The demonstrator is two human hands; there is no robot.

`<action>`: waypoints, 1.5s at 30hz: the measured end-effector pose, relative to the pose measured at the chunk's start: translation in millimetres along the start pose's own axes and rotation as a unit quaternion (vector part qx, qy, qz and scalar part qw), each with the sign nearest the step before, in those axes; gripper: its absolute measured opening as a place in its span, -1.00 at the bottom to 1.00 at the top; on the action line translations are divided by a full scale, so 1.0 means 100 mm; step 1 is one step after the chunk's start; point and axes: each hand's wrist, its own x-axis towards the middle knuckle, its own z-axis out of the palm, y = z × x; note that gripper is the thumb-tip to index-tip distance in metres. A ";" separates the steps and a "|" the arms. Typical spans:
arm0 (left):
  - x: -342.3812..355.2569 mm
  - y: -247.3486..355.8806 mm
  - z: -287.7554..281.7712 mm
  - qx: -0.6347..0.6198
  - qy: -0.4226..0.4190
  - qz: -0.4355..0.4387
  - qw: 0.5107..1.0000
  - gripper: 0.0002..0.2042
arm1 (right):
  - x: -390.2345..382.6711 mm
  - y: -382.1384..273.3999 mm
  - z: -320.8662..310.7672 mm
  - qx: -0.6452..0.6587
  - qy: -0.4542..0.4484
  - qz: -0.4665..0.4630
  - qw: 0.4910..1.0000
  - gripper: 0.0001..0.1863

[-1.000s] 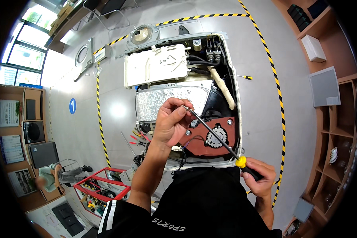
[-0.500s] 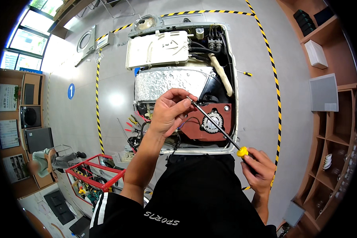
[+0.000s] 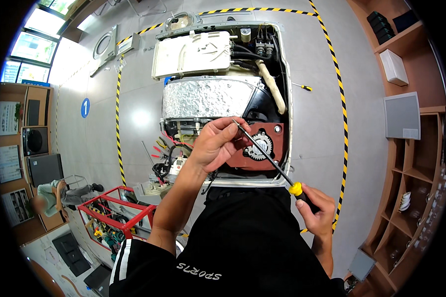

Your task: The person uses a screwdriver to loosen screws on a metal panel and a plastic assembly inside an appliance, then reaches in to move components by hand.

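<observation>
My right hand (image 3: 318,210) is wrapped round the yellow and black handle of a long screwdriver (image 3: 268,156). The metal shaft slants up and left to my left hand (image 3: 218,141), whose thumb and fingertips pinch together at the tip. Whether a small screw sits there too is hard to make out. Both hands are above an opened appliance (image 3: 288,148) that looks like a washing machine. Below the shaft lies a brown-red plate (image 3: 240,161) with a round, toothed motor part (image 3: 260,145). A crinkled silver foil cover (image 3: 203,98) is just beyond my left hand.
A white plastic housing (image 3: 192,53) fills the machine's far left, with black hoses beside it. Another screwdriver (image 3: 303,86) lies on the floor at right. Pliers (image 3: 159,148) rest left of the machine. A red-framed tool cart (image 3: 116,210) and a seated person (image 3: 54,195) are at left.
The machine and floor have shifted slightly left and up in the view. My right hand and the screwdriver handle have come a little left and up. The left fingers keep their pinch.
</observation>
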 end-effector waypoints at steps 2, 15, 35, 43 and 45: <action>-0.01 -0.01 0.02 -0.006 0.011 0.001 1.000 -0.79 | 0.00 0.04 0.01 0.002 0.004 -0.005 1.000 -0.66; 0.03 -0.08 0.17 -0.040 -0.007 0.037 0.998 -0.62 | 0.02 0.28 0.10 0.003 0.032 -0.095 0.995 -0.62; 0.71 0.74 -1.64 0.704 0.574 0.020 0.418 -0.15 | -0.02 0.51 -0.27 -0.049 0.088 0.022 0.995 -0.62; 0.93 0.51 -1.70 0.736 0.625 -0.008 0.259 -0.21 | 0.18 0.68 -0.65 -0.072 0.069 0.139 0.985 -0.63; 0.94 0.51 -1.78 0.755 0.617 0.024 0.219 -0.26 | 0.23 0.70 -0.74 -0.079 0.069 0.154 0.983 -0.64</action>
